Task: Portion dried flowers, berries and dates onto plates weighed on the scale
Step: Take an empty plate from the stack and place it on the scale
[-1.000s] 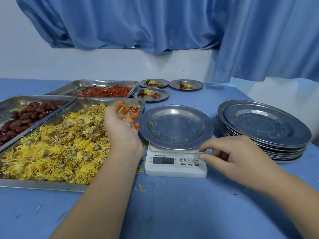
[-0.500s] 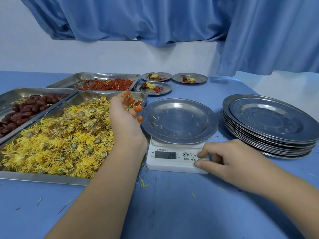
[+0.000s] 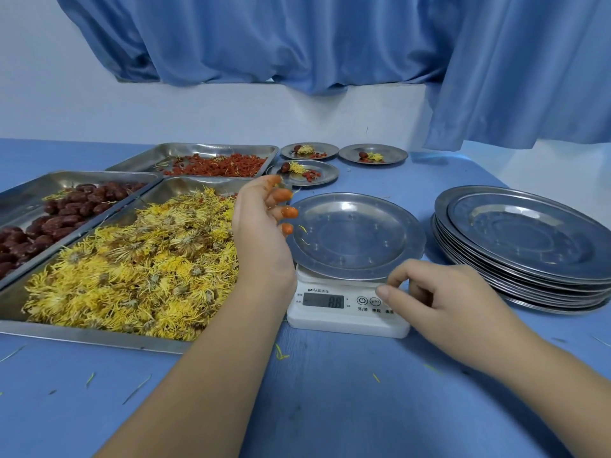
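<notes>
Blue worktop (image 3: 330, 408), curtain behind. Far left are dates (image 3: 49, 223), then a big tray of dried flowers (image 3: 132, 269) with berries (image 3: 218, 165) behind, all within easy reach for picking. Left hand (image 3: 261, 239) hovers at the flower tray's edge beside the plate (image 3: 357, 236). Its orange-tipped fingers (image 3: 289, 212) are loosely curled; cannot tell if they hold anything. Plate sits on scale (image 3: 344, 312), nearly bare, probably being zeroed. Right hand (image 3: 453, 302) is at the buttons, index out, holding nothing. Filled plates (image 3: 309, 173) sit at the back, spare stack (image 3: 529, 239) right.
</notes>
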`<act>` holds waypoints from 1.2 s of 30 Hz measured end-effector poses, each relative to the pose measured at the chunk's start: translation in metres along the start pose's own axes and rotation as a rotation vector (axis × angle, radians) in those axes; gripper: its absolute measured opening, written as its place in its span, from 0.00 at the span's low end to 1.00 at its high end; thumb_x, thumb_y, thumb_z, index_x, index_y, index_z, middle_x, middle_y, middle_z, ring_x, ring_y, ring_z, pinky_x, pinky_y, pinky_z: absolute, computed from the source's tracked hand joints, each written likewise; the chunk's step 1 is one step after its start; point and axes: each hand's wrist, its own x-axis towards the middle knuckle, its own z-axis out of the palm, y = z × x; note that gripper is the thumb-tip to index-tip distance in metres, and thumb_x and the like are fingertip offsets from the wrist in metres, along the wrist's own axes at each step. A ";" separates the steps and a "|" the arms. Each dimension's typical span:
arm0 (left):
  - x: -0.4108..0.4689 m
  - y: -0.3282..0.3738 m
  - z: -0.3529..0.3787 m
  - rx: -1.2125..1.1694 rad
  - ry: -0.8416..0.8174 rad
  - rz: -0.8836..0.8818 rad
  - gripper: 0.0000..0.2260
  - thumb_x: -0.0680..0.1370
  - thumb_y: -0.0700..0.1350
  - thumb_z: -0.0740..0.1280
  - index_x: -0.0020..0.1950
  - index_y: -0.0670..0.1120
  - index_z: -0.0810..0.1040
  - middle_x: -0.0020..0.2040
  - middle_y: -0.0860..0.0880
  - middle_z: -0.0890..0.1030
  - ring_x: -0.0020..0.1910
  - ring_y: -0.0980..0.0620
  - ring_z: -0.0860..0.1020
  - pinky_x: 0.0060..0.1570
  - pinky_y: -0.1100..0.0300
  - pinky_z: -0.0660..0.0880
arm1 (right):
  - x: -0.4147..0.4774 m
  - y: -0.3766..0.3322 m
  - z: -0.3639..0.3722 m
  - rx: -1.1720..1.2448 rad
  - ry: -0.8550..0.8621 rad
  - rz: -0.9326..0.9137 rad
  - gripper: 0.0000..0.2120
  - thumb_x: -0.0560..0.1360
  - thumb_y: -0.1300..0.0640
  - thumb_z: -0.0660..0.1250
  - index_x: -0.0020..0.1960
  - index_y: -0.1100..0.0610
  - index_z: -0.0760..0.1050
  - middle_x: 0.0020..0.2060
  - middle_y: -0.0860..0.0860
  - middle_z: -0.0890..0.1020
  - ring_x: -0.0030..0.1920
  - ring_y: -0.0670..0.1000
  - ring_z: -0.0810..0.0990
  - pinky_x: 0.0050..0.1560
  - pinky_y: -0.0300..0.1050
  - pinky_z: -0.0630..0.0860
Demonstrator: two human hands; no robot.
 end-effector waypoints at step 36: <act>0.142 0.098 -0.104 2.168 -0.580 -0.025 0.17 0.76 0.52 0.68 0.65 0.52 0.76 0.66 0.48 0.75 0.61 0.49 0.74 0.62 0.55 0.70 | 0.025 -0.021 0.027 -0.119 0.352 -0.416 0.22 0.77 0.48 0.57 0.27 0.56 0.66 0.23 0.47 0.66 0.25 0.50 0.67 0.23 0.47 0.68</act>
